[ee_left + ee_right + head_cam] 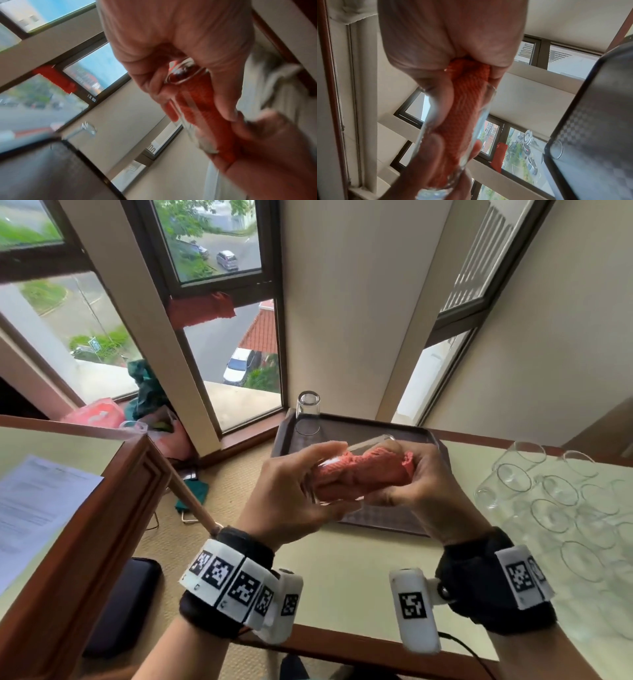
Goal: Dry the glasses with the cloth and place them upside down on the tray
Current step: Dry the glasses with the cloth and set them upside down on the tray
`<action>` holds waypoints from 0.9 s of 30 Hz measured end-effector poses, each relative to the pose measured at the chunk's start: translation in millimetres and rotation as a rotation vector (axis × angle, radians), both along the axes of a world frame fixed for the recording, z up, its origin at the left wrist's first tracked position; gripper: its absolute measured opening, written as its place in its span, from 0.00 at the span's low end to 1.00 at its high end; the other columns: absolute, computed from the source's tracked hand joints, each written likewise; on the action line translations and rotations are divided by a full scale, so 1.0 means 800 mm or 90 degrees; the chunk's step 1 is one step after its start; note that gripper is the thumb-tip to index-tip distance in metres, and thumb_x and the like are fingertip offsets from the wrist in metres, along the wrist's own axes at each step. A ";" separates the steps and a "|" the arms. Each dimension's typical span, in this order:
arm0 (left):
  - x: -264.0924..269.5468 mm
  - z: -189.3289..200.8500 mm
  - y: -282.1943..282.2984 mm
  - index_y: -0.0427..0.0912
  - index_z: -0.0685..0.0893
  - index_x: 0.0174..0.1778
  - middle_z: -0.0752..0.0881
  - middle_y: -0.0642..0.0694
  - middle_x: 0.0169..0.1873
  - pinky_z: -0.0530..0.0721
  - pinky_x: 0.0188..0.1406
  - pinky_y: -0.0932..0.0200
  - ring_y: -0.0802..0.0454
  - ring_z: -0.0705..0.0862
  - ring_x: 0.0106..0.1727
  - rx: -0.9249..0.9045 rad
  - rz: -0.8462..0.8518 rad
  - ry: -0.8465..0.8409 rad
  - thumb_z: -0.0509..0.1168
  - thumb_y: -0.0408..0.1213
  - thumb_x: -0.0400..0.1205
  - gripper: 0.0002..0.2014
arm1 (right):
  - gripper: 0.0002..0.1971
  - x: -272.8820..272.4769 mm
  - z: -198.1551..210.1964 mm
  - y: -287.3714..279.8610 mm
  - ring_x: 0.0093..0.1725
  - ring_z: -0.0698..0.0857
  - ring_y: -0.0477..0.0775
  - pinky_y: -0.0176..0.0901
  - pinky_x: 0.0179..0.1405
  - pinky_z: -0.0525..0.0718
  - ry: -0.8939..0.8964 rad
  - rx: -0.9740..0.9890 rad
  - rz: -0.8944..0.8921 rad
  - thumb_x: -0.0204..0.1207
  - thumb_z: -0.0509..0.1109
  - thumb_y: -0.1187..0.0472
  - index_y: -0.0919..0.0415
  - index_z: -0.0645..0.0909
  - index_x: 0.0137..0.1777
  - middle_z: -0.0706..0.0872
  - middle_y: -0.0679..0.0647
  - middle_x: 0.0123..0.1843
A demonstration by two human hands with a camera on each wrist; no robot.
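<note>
A clear glass lies sideways in the air above the dark tray, with a red cloth stuffed into it. My left hand grips the glass round its base end, thumb on top. My right hand grips the cloth at the glass's mouth. In the left wrist view the glass base sits between my fingers, with the cloth showing through the wall. The right wrist view shows the cloth running into the glass. One glass stands upside down at the tray's far left corner.
Several clear glasses lie and stand on the table to the right of the tray. A second desk with papers is at the left. Another red cloth hangs on the window frame. A black case lies on the carpet.
</note>
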State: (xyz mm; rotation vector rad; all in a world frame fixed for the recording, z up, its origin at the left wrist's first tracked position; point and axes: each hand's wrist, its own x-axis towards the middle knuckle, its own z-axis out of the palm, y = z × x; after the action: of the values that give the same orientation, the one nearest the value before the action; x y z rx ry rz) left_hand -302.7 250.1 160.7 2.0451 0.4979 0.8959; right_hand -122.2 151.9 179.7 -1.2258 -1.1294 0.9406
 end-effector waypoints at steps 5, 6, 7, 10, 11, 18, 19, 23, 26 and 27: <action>0.021 0.011 -0.006 0.45 0.91 0.54 0.91 0.45 0.45 0.86 0.32 0.65 0.49 0.88 0.40 -0.480 -0.138 -0.029 0.85 0.62 0.55 0.36 | 0.28 0.015 0.000 -0.013 0.41 0.92 0.51 0.41 0.30 0.88 0.004 0.021 -0.061 0.55 0.61 0.97 0.68 0.86 0.42 0.91 0.51 0.37; 0.025 0.010 -0.009 0.43 0.91 0.50 0.89 0.42 0.41 0.82 0.25 0.67 0.46 0.84 0.36 -0.517 -0.129 -0.027 0.84 0.64 0.54 0.35 | 0.29 0.016 -0.001 -0.014 0.40 0.91 0.50 0.41 0.29 0.88 -0.012 0.022 -0.071 0.56 0.58 0.98 0.67 0.85 0.41 0.90 0.50 0.36; 0.030 0.009 -0.010 0.42 0.91 0.49 0.88 0.39 0.40 0.79 0.22 0.67 0.42 0.82 0.36 -0.529 -0.116 -0.033 0.84 0.60 0.55 0.33 | 0.28 0.018 -0.001 -0.014 0.39 0.91 0.50 0.41 0.30 0.88 -0.025 0.025 -0.076 0.57 0.58 0.97 0.66 0.85 0.41 0.90 0.49 0.36; 0.040 0.016 -0.016 0.50 0.90 0.52 0.93 0.47 0.44 0.86 0.30 0.66 0.47 0.89 0.40 -0.431 -0.066 -0.041 0.81 0.51 0.59 0.25 | 0.24 0.025 0.003 -0.018 0.42 0.91 0.50 0.41 0.36 0.89 -0.054 0.028 -0.077 0.59 0.68 0.90 0.62 0.86 0.45 0.91 0.53 0.40; 0.043 0.017 -0.017 0.52 0.88 0.57 0.93 0.50 0.47 0.89 0.38 0.64 0.51 0.92 0.45 -0.358 -0.064 -0.032 0.82 0.50 0.59 0.28 | 0.21 0.029 0.003 -0.022 0.45 0.91 0.52 0.42 0.41 0.89 -0.045 0.024 -0.070 0.61 0.73 0.84 0.60 0.86 0.48 0.91 0.54 0.43; 0.067 0.027 -0.022 0.55 0.87 0.63 0.92 0.47 0.54 0.90 0.42 0.61 0.53 0.92 0.48 -0.425 -0.195 -0.006 0.87 0.54 0.56 0.38 | 0.27 0.053 0.017 -0.042 0.44 0.91 0.45 0.35 0.37 0.87 0.034 0.020 -0.064 0.62 0.64 0.94 0.62 0.86 0.44 0.92 0.46 0.39; 0.069 0.028 -0.025 0.60 0.89 0.58 0.92 0.48 0.51 0.88 0.34 0.64 0.55 0.90 0.42 -0.499 -0.188 -0.020 0.86 0.59 0.53 0.35 | 0.29 0.055 0.019 -0.041 0.44 0.91 0.45 0.36 0.35 0.87 0.022 0.025 -0.066 0.61 0.61 0.96 0.62 0.86 0.42 0.92 0.45 0.38; 0.082 0.035 -0.034 0.58 0.93 0.52 0.92 0.46 0.46 0.83 0.25 0.66 0.53 0.87 0.35 -0.487 -0.091 -0.070 0.84 0.52 0.55 0.27 | 0.27 0.067 0.023 -0.041 0.48 0.91 0.50 0.37 0.36 0.89 0.009 0.000 -0.061 0.64 0.61 0.94 0.62 0.85 0.45 0.91 0.48 0.42; 0.086 0.036 -0.040 0.45 0.85 0.68 0.91 0.44 0.58 0.91 0.48 0.57 0.50 0.93 0.52 -0.305 -0.076 -0.065 0.86 0.41 0.64 0.35 | 0.14 0.073 0.025 -0.043 0.52 0.89 0.58 0.46 0.47 0.90 0.027 -0.019 -0.040 0.68 0.74 0.77 0.70 0.84 0.54 0.88 0.66 0.50; 0.087 0.031 -0.043 0.45 0.82 0.71 0.90 0.43 0.60 0.91 0.53 0.55 0.50 0.92 0.56 -0.243 -0.079 -0.049 0.84 0.40 0.66 0.35 | 0.16 0.075 0.025 -0.046 0.52 0.89 0.60 0.48 0.49 0.89 0.032 -0.025 -0.036 0.67 0.75 0.72 0.71 0.84 0.55 0.88 0.68 0.51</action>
State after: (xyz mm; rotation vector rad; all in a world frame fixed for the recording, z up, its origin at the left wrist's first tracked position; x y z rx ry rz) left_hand -233.3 215.9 185.6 1.6690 0.4563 0.7379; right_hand -61.8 115.3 199.5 -1.2532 -1.0353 0.9496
